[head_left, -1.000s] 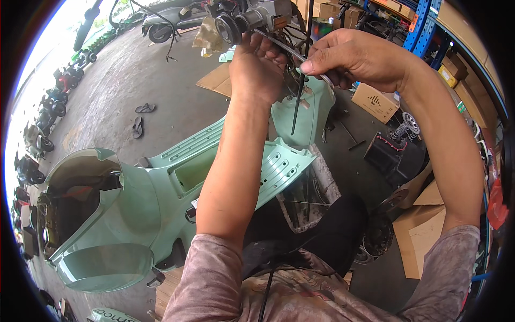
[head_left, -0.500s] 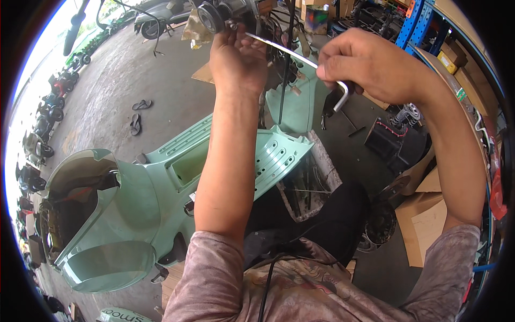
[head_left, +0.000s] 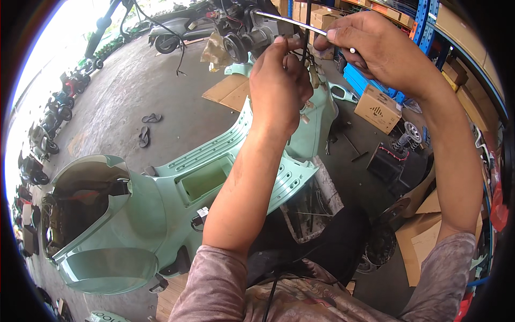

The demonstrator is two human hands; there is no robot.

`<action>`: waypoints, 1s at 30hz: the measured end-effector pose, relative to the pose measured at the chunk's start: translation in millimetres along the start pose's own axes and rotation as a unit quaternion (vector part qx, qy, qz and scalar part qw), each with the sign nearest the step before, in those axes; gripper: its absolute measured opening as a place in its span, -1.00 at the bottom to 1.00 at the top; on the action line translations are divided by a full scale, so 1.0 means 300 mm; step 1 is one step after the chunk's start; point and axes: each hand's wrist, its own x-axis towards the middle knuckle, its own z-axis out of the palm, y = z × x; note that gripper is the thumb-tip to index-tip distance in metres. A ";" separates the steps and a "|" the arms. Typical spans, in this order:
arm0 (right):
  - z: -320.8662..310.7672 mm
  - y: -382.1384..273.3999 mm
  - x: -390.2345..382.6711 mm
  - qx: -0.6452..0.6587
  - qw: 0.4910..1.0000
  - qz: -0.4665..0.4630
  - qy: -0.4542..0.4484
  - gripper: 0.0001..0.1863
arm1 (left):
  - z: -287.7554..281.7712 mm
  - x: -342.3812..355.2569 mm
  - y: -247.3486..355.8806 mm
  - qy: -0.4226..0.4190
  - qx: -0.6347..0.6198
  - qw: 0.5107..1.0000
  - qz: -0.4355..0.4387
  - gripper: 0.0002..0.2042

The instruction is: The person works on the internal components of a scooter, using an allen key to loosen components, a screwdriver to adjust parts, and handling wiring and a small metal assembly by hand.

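My right hand (head_left: 375, 51) grips a long silver hex key (head_left: 300, 23) with a bent short end. Its long arm points left, and the tip reaches the upper part of a grey metal assembly (head_left: 265, 35) with a round black-rimmed end. Just below that assembly is my left hand (head_left: 280, 88), its fingers curled and thumb raised. Whatever may be between those fingers is hidden. Under my left forearm lies a mint-green scooter body (head_left: 145, 214), with a slotted footboard and an open rectangular recess.
Black sandals (head_left: 144, 137) lie on the concrete floor at left. A cardboard box (head_left: 378, 109), a black plastic case (head_left: 394, 169) and blue shelving (head_left: 424, 27) stand at right. Loose cables (head_left: 181, 53) hang at the upper left. Parked scooters line the far left.
The view has shifted, showing more of the shelving. My left hand has come away from the hex key's tip and sits lower right of the metal assembly. The hex key has turned closer to level.
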 end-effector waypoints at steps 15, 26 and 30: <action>0.017 0.063 0.063 -0.193 0.964 -0.142 0.112 -0.66 | 0.025 0.062 0.024 -0.023 0.009 1.000 -0.004 -0.73; -0.054 0.085 0.108 -0.311 0.908 -0.251 0.128 -0.65 | 0.062 0.108 0.001 -0.068 -0.030 0.997 0.006 -0.72; -0.006 -0.063 0.041 -0.453 0.816 -0.317 0.168 -0.67 | 0.064 0.109 0.018 -0.056 -0.065 0.996 0.020 -0.76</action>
